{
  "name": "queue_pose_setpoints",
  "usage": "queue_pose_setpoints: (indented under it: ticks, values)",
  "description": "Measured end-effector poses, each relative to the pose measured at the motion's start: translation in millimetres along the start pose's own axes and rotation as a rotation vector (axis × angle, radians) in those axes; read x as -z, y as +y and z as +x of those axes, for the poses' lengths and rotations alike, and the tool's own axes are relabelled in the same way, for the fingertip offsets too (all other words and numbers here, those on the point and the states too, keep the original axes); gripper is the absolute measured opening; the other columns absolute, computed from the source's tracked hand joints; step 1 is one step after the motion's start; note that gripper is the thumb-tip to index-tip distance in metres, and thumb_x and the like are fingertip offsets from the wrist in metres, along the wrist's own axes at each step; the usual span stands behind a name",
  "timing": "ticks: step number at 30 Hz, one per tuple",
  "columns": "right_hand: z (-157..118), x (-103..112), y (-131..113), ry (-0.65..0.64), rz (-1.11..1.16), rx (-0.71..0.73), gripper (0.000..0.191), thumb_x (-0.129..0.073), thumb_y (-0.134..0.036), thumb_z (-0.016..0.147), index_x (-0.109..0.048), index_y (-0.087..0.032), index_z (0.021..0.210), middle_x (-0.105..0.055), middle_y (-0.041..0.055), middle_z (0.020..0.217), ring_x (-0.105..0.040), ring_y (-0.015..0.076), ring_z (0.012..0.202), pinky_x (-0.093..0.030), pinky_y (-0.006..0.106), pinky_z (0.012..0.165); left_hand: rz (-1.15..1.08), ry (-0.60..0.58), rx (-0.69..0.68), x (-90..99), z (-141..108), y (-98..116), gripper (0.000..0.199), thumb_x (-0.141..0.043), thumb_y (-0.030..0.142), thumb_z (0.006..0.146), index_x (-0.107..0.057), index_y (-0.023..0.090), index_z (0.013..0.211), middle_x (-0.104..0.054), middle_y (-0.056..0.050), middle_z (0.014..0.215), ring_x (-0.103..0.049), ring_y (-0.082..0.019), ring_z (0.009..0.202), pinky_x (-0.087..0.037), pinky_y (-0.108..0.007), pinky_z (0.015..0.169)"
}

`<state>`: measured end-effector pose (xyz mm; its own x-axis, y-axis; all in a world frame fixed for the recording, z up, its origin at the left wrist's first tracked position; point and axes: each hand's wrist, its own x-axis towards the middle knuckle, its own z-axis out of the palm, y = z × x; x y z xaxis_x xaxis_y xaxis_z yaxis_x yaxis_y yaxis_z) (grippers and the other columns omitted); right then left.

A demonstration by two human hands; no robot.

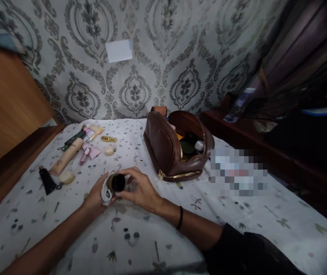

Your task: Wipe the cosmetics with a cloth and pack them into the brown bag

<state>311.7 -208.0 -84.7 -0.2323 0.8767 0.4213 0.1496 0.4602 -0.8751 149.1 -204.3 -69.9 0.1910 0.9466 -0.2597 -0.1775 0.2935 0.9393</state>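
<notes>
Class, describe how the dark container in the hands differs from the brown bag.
The dark container is small; the brown bag is far larger. The container is held between the left hand and right hand, while the bag rests on the patterned sheet. The container shows a round end; the bag gapes unzipped. Both are dark-toned.

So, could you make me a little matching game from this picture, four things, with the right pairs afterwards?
Things:
1. Bag
2. Cloth
3. Band
4. Card

Descriptions:
A. On the patterned wall
B. Brown, unzipped at the top
C. Black, around the right wrist
D. White, in the left hand

Pairs: 1-B, 2-D, 3-C, 4-A
</notes>
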Motion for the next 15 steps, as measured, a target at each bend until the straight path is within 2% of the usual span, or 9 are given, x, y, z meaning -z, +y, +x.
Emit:
queue_pose_setpoints:
  ticks: [3, 8, 12, 15]
  values:
    - [0.2, 0.5, -1.5, 0.014, -0.022, -0.017, 0.041, -0.084, -0.025, 0.069, -0.068, -0.022, 0.107, -0.070, 0.0047, 0.104, -0.063, 0.0205, 0.098, -0.049, 0.030, 0.077, -0.021, -0.030, -0.006, -0.1, 1.3, -0.5, 0.043, -0.084, 0.042, 0.060, -0.061, 0.016, 0.086, -0.049, 0.008, 0.052, -0.041, -0.007, 0.037, -0.028, -0.019, 0.036]
    - [0.5, 1.0, -0.1, 0.011, 0.017, 0.007, 0.049, -0.083, -0.021, 0.069, -0.067, -0.022, 0.115, -0.071, 0.0050, 0.110, -0.064, 0.0199, 0.101, -0.049, 0.029, 0.078, -0.051, -0.082, -0.020, -3.2, 0.9, 2.2, 0.042, -0.082, 0.031, 0.056, -0.062, 0.017, 0.090, -0.052, 0.008, 0.054, -0.039, -0.006, 0.037, -0.028, -0.018, 0.036]
    - [1.4, 0.2, 0.0, 0.023, 0.056, -0.043, 0.043, -0.081, -0.024, 0.071, -0.069, -0.020, 0.112, -0.072, 0.0050, 0.107, -0.065, 0.0189, 0.096, -0.049, 0.028, 0.073, 0.001, -0.058, -0.093, -5.6, 0.5, 3.2, 0.041, -0.081, 0.026, 0.057, -0.061, 0.018, 0.091, -0.060, 0.006, 0.067, -0.048, -0.008, 0.050, -0.038, -0.018, 0.046]
    - [-1.3, 6.3, -5.0, 0.068, 0.068, -0.058, 0.042, -0.080, -0.025, 0.071, -0.068, -0.021, 0.111, -0.072, 0.0048, 0.105, -0.066, 0.0182, 0.093, -0.050, 0.027, 0.070, 0.119, -0.070, -0.183, -5.7, 1.2, 5.1, 0.026, -0.076, 0.028, 0.064, -0.061, 0.018, 0.083, -0.059, 0.004, 0.069, -0.052, -0.011, 0.062, -0.042, -0.020, 0.057]
